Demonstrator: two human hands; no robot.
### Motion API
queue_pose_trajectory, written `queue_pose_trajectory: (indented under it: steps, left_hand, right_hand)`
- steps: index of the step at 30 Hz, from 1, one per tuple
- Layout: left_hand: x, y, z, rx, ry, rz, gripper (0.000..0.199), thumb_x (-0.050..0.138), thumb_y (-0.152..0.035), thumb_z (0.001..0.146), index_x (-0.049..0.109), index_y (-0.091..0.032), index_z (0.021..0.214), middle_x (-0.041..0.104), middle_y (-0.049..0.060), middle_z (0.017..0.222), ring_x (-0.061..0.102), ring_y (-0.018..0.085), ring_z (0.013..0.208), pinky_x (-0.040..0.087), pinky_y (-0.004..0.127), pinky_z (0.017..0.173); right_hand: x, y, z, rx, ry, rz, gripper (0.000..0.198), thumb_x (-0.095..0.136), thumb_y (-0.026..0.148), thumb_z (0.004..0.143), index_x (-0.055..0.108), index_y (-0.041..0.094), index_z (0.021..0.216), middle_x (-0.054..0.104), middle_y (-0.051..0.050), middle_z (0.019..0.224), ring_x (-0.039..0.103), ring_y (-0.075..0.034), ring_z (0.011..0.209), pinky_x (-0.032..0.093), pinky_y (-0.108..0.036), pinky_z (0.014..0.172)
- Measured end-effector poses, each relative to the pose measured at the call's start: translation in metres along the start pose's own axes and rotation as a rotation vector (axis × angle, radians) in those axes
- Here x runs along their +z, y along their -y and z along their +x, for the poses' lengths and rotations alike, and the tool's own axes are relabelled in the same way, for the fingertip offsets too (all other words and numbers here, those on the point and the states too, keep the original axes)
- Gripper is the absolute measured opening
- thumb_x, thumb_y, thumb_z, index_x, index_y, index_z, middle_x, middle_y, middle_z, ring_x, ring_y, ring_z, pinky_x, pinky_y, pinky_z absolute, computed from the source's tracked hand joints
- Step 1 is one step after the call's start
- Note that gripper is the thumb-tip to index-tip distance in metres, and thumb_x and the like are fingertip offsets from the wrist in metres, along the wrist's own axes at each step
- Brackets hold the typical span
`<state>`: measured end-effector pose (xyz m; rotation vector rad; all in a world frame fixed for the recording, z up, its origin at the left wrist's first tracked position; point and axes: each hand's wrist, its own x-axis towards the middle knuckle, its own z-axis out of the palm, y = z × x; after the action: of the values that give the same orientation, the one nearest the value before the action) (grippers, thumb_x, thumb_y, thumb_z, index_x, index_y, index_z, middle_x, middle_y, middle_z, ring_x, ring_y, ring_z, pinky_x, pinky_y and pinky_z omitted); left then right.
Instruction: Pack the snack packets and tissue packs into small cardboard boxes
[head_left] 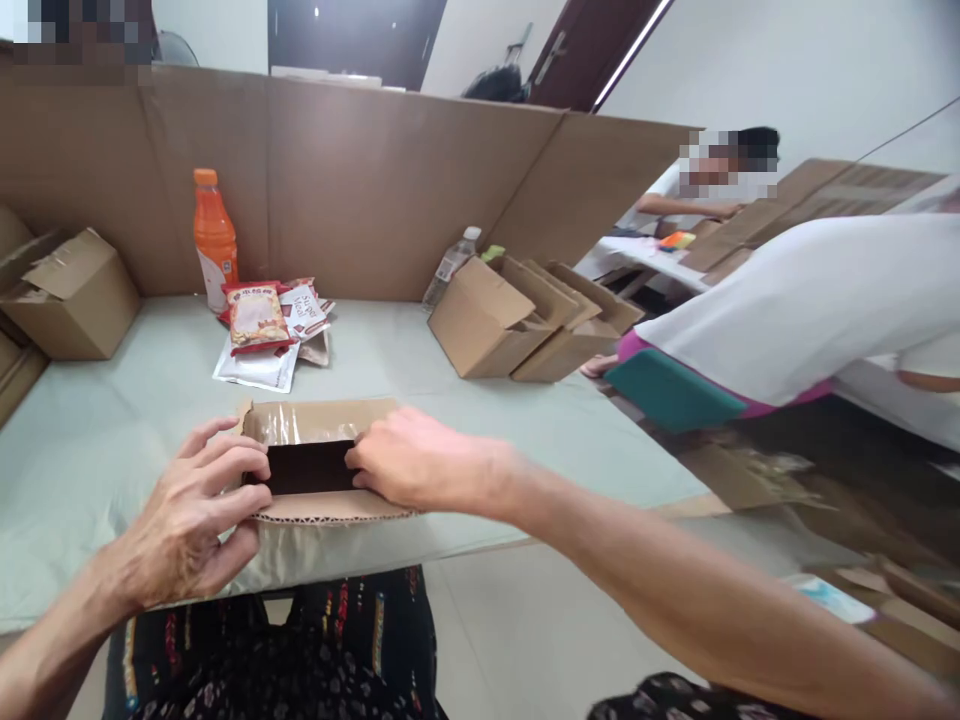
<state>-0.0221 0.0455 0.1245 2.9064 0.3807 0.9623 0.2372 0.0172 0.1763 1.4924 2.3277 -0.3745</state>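
A small cardboard box [337, 507] stands at the near edge of the table, its dark opening facing up. Clear tape shines on its far flap, and the near flap shows a corrugated edge. My left hand [202, 510] grips the left end, fingers over the rim and thumb lower on the near side. At the other end my right hand [420, 460] is closed on the right rim with its fingertips bent into the opening. That hand hides the right end of the box. Beyond the box lies a pile of snack packets [259, 318].
An orange drink bottle [214, 240] stands behind the packets. Several open cardboard boxes [487, 320] lean together at the right, beside a clear bottle [451, 268]; another box [82, 295] sits at left. A cardboard screen [360, 190] backs the table. Two people are at right.
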Motion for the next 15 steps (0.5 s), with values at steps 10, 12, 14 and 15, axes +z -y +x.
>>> queue_pose_trajectory:
  steps: [10,12,14,15]
  left_hand:
    - [-0.012,0.013,0.006,0.055,0.133,0.104,0.018,0.054,-0.010,0.090,0.068,-0.020,0.085,0.072,0.005,0.091,0.066,0.023,0.100,0.040,0.052,0.119]
    - [-0.012,0.013,0.011,0.080,0.178,0.103,0.018,0.053,-0.011,0.090,0.069,-0.020,0.086,0.073,0.005,0.088,0.067,0.025,0.104,0.036,0.052,0.124]
    - [-0.011,0.011,0.018,0.118,0.234,0.120,0.020,0.052,-0.012,0.090,0.070,-0.019,0.087,0.073,0.006,0.086,0.068,0.027,0.110,0.032,0.053,0.129]
    - [-0.011,0.009,0.021,0.137,0.258,0.135,0.021,0.051,-0.012,0.090,0.071,-0.019,0.088,0.074,0.007,0.087,0.067,0.028,0.113,0.030,0.053,0.130]
  right_hand:
    - [-0.009,-0.004,-0.034,0.270,-0.009,-0.169,0.024,0.057,0.027,0.102,0.078,0.018,0.095,0.079,-0.010,0.087,0.073,-0.024,0.078,0.036,-0.031,0.060]
    - [-0.006,-0.005,-0.036,0.135,-0.056,-0.116,0.020,0.057,0.023,0.102,0.077,0.019,0.103,0.079,-0.008,0.093,0.071,-0.021,0.078,0.037,-0.030,0.061]
    - [-0.002,-0.005,-0.031,-0.078,-0.133,-0.071,0.020,0.058,0.016,0.100,0.077,0.019,0.104,0.078,-0.007,0.101,0.070,-0.019,0.084,0.041,-0.029,0.064]
    - [0.000,-0.004,-0.026,-0.182,-0.160,-0.057,0.020,0.059,0.012,0.098,0.077,0.019,0.104,0.077,-0.007,0.105,0.070,-0.019,0.089,0.043,-0.029,0.066]
